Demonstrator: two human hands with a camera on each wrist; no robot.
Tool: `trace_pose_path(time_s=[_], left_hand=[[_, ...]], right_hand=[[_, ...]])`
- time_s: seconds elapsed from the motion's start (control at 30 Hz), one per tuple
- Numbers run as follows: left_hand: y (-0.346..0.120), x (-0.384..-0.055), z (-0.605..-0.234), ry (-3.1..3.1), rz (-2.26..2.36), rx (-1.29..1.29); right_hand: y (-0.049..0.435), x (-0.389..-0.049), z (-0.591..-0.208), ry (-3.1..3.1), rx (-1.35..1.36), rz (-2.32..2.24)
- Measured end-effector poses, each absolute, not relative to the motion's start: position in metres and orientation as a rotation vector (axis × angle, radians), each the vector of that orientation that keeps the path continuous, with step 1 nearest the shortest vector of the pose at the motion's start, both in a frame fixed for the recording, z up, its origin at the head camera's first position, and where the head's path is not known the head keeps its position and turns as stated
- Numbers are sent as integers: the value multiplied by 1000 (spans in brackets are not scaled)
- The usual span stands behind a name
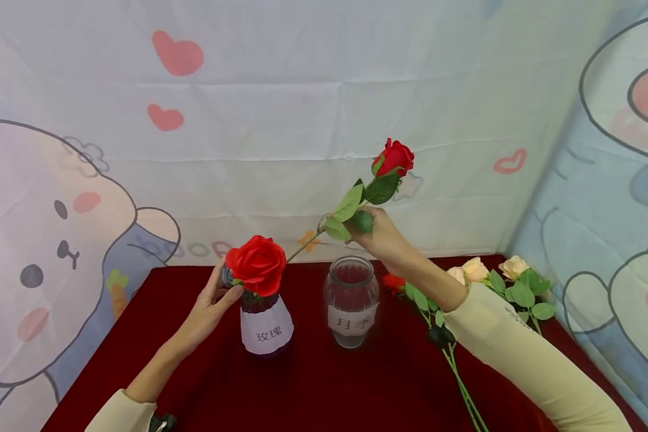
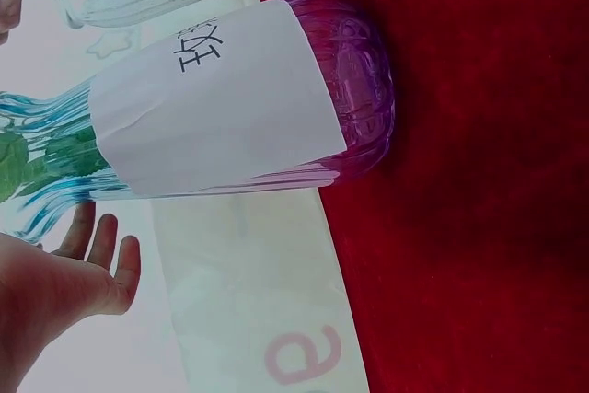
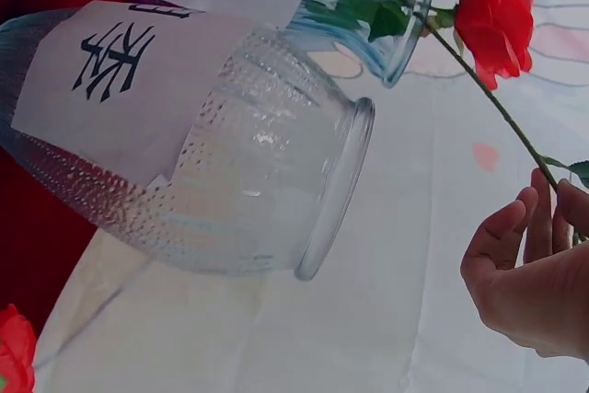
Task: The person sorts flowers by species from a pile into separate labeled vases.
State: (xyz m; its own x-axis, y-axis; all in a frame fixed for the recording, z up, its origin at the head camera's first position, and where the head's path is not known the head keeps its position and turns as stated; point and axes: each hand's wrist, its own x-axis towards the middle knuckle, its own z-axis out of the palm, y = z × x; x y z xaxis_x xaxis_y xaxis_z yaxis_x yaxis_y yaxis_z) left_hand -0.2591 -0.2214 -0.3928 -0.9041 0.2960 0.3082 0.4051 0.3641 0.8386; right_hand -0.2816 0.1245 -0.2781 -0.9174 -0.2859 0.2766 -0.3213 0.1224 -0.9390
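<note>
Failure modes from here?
1. The held rose slants stem-first to the mouth of the labelled vase; it may snag the red bloom already there.
2. Pushing at that slant might tip the vase, though the left hand steadies its neck.
3. The right hand is near the clear jar; lowering could bump it.

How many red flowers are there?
3 visible: a full bloom in the purple-based vase, a narrower rose in the right hand, a third flower on the red cloth, partly behind the right forearm, which may hide more.
</note>
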Motion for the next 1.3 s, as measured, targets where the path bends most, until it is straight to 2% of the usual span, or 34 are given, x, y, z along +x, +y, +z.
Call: trace_pose_path(time_s=[0.6, 0.93, 1.3], left_hand=[[-223, -263, -395, -2496, -1606, -651], [-223, -263, -397, -2489, -1607, -665], [-224, -264, -396, -2495, -1600, -676]], right_hand=[[92, -276, -286, -2402, 893, 1781], [76, -274, -292, -2484, 759, 1812], [59, -276, -300, -2452, 810, 1753]])
